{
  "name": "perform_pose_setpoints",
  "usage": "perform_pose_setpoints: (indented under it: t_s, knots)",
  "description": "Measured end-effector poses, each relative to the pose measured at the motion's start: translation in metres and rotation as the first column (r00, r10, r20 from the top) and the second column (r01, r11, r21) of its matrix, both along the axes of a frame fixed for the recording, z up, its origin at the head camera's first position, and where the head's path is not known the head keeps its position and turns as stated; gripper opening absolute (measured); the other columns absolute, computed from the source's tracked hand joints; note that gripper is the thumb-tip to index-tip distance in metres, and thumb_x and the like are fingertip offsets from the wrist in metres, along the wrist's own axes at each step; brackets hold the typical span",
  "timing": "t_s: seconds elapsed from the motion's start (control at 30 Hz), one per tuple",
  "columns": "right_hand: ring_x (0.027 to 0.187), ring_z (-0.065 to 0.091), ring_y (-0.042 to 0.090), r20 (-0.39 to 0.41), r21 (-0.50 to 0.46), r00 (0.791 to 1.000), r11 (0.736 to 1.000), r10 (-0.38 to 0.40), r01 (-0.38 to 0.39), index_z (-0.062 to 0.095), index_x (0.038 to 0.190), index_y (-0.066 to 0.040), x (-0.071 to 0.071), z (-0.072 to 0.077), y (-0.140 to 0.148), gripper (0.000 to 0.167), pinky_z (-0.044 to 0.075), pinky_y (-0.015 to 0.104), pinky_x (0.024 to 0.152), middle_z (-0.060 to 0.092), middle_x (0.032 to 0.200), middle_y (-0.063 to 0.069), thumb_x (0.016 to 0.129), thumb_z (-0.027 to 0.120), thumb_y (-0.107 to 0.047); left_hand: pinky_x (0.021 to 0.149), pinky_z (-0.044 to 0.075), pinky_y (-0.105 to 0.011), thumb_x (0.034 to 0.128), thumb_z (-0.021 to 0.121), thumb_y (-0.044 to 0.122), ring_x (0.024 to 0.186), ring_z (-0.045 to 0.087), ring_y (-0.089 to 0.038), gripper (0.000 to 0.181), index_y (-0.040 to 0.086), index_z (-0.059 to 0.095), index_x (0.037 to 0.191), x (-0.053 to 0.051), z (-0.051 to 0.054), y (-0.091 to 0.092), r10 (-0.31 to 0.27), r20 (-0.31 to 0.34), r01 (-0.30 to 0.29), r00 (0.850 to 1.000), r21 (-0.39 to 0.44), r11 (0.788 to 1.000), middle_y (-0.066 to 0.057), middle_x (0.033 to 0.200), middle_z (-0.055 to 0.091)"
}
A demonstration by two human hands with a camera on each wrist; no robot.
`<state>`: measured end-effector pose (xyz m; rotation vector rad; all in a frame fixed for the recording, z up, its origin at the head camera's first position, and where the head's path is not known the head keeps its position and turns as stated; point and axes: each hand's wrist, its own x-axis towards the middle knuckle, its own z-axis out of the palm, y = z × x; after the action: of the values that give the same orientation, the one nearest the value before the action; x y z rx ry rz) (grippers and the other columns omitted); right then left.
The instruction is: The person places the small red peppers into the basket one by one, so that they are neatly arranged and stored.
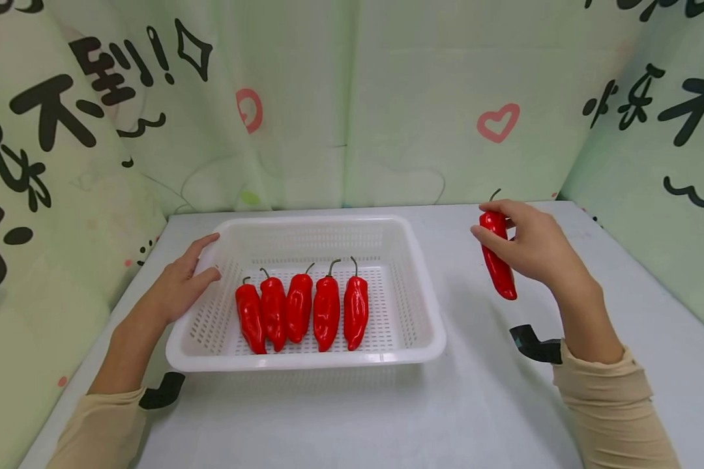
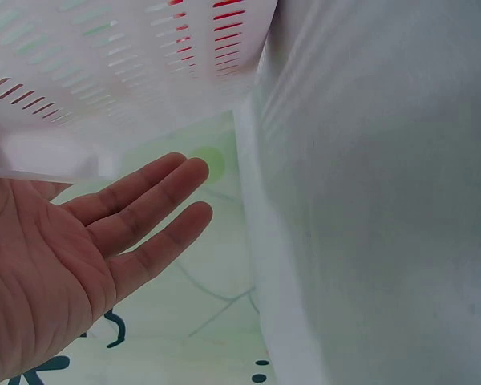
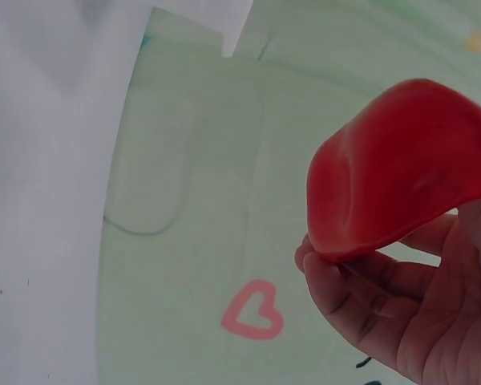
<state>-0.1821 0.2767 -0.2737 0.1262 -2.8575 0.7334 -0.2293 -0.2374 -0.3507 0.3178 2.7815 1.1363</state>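
A white plastic basket stands on the table, with several red chili peppers lying side by side in it, stems toward the back. At its left rim rests my left hand, the thumb over the edge. Three straight fingers show outside the basket wall in the left wrist view; the thumb is mostly hidden there. To the right of the basket, my right hand pinches another red chili pepper between thumb and fingers near its stem end. That pepper hangs tip downward, above the table.
The white table reaches back to a pale green curtain printed with dark characters and pink hearts. More curtain stands along the right side, and also along the left. Dark straps stick out at both wrists.
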Motion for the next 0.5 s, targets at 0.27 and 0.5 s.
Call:
perform_pose_setpoints:
  t_s: [0.27,0.5]
  knots:
    - [0.111,0.059,0.040,-0.009,-0.009,0.998,0.998,0.066,-0.066,0.054,0.145,-0.004,0.003,0.000,-0.020,0.058,0.060,0.054,0.079,0.064,0.120,0.019,0.098,0.066,-0.037,0.058,0.063,-0.041,0.1014,0.047,0.025,0.082,0.073,-0.030,0.071,0.019,0.015,0.165,0.000,0.002,0.000,-0.002,-0.008,0.002,1.000,-0.004,1.000,-0.033,0.147,0.046]
    - [0.112,0.061,0.036,-0.008,-0.070,0.990,0.987,0.142,-0.142,0.058,0.141,-0.006,0.007,-0.003,-0.043,0.054,0.061,0.049,0.079,0.067,0.119,0.014,0.098,0.067,-0.039,0.058,0.062,-0.040,0.1014,0.047,0.026,0.082,0.072,-0.029,0.071,0.019,0.016,0.165,0.000,0.002,0.000,0.004,-0.003,-0.004,1.000,-0.009,1.000,-0.033,0.147,0.046]
